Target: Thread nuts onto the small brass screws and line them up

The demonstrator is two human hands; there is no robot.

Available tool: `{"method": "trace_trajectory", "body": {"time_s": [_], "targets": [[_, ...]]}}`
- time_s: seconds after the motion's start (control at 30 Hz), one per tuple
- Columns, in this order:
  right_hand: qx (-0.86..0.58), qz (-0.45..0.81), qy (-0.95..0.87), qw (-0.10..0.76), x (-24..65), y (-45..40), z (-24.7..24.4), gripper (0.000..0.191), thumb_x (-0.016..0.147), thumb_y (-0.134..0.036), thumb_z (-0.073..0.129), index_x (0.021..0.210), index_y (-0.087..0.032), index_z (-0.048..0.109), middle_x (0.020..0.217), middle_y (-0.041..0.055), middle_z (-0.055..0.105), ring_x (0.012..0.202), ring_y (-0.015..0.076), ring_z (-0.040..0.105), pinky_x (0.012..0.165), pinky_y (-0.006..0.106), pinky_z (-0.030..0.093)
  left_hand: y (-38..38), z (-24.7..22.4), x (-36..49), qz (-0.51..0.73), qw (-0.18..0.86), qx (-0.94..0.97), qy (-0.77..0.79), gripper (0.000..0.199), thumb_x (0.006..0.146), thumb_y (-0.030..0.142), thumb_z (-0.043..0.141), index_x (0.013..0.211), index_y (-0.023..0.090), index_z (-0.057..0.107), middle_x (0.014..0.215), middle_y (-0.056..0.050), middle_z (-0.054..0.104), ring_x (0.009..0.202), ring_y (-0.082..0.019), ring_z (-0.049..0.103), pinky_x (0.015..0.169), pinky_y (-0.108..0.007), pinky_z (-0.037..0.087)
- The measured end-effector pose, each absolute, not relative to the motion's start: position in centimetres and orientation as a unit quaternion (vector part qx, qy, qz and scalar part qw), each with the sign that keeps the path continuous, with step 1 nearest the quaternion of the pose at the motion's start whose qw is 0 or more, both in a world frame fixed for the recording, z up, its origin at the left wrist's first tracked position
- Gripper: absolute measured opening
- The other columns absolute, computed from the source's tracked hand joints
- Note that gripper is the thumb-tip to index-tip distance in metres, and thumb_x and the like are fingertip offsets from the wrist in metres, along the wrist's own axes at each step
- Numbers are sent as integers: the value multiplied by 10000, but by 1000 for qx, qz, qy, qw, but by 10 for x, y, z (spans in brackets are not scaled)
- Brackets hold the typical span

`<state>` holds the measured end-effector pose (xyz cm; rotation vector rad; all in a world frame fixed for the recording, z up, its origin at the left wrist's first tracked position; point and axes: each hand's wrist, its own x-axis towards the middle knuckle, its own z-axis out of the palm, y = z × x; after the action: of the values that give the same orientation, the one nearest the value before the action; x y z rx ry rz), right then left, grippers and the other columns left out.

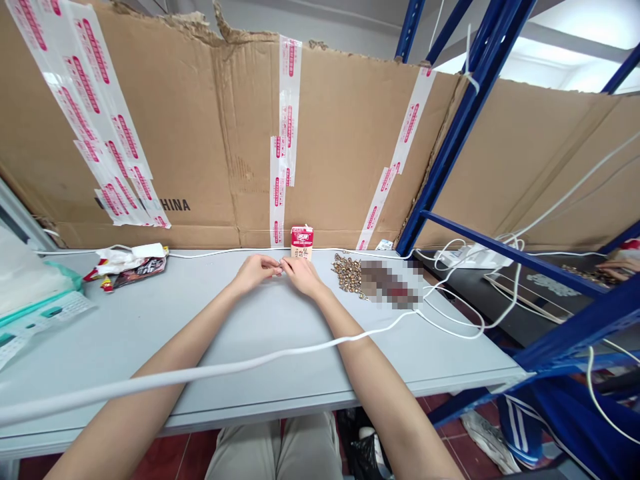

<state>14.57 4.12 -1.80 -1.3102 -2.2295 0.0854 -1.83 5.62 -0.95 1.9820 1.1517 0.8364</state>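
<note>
My left hand and my right hand meet over the far middle of the grey table. Both are closed, fingertips pinched close to each other. Whatever they hold between them is too small to make out. Right behind my right hand stands a small red and cream drink carton, its lower part hidden by the hand. To the right lies a spread of small gold-coloured metal pieces, apart from both hands. A blurred-out patch adjoins these pieces.
A white cable crosses above my forearms. Crumpled wrappers and a plastic bag lie at the left. Taped cardboard walls off the back. Blue rack posts, a power strip and another person's hand are at the right.
</note>
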Motion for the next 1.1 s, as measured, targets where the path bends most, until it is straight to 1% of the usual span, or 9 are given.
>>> {"method": "trace_trajectory", "body": {"time_s": [0.13, 0.3, 0.37, 0.5, 0.7, 0.8, 0.9, 1.0, 1.1], "targets": [[-503, 58, -820, 269, 148, 43, -19, 395, 938, -344, 237, 822, -204, 587, 764, 9, 609, 656, 125, 483, 567, 212, 269, 54, -10, -14, 325, 187, 786, 491, 280, 662, 436, 621, 791, 199, 695, 780, -53, 679, 722, -203, 570, 668, -289, 415], [-499, 45, -822, 271, 149, 44, -20, 398, 937, -353, 241, 817, -204, 590, 777, 18, 617, 678, 132, 500, 576, 216, 274, 63, -17, -22, 281, 411, 763, 412, 498, 707, 539, 541, 962, 123, 644, 833, -88, 677, 651, -166, 565, 617, -272, 443], [-497, 41, -825, 268, 148, 44, -21, 399, 937, -355, 242, 826, -203, 593, 786, 24, 622, 690, 134, 508, 580, 217, 278, 65, -19, -24, 286, 431, 754, 405, 513, 712, 551, 528, 949, 111, 640, 839, -95, 676, 646, -163, 564, 623, -275, 448], [-500, 36, -824, 264, 150, 44, -18, 373, 934, -351, 261, 859, -204, 595, 822, 31, 630, 721, 136, 521, 599, 215, 289, 58, -16, -15, 313, 272, 791, 450, 375, 711, 501, 559, 884, 187, 670, 850, -55, 680, 723, -187, 578, 696, -286, 428], [-526, 41, -809, 260, 195, 45, 4, 383, 920, -367, 295, 835, -184, 620, 793, 37, 639, 694, 144, 530, 622, 223, 317, 52, -7, -19, 301, 143, 795, 506, 460, 800, 523, 448, 1170, 257, 510, 1095, -31, 611, 895, -200, 570, 777, -295, 409], [-576, 85, -799, 152, 241, 41, 8, 397, 880, -409, 367, 721, -174, 644, 717, 38, 642, 630, 150, 536, 604, 232, 331, 66, -16, -45, 271, 18, 793, 545, 437, 841, 445, 393, 1171, 183, 509, 1167, -101, 554, 1076, -262, 479, 904, -370, 356], [-618, 85, -774, 107, 289, 33, 4, 442, 865, -499, 353, 798, -193, 665, 789, 57, 660, 687, 178, 567, 636, 257, 367, 83, -32, -73, 206, -67, 772, 597, 486, 839, 379, 387, 1228, 98, 460, 1251, -182, 475, 1187, -308, 377, 990, -462, 256], [-654, -29, -737, 167, 330, 26, -4, 512, 906, -472, 226, 951, -194, 654, 981, 103, 634, 896, 221, 552, 774, 321, 388, 93, -46, -92, 173, -64, 735, 653, 567, 852, 413, 322, 1307, 79, 368, 1384, -209, 316, 1292, -331, 227, 1014, -567, 134], [-692, -119, -685, 195, 364, 26, -15, 490, 913, -445, 213, 1027, -245, 645, 1228, 90, 510, 1128, 257, 425, 908, 415, 340, 97, -51, -100, 165, -30, 692, 702, 649, 854, 480, 240, 1359, 75, 291, 1443, -206, 176, 1331, -362, 77, 979, -643, 74]]}}
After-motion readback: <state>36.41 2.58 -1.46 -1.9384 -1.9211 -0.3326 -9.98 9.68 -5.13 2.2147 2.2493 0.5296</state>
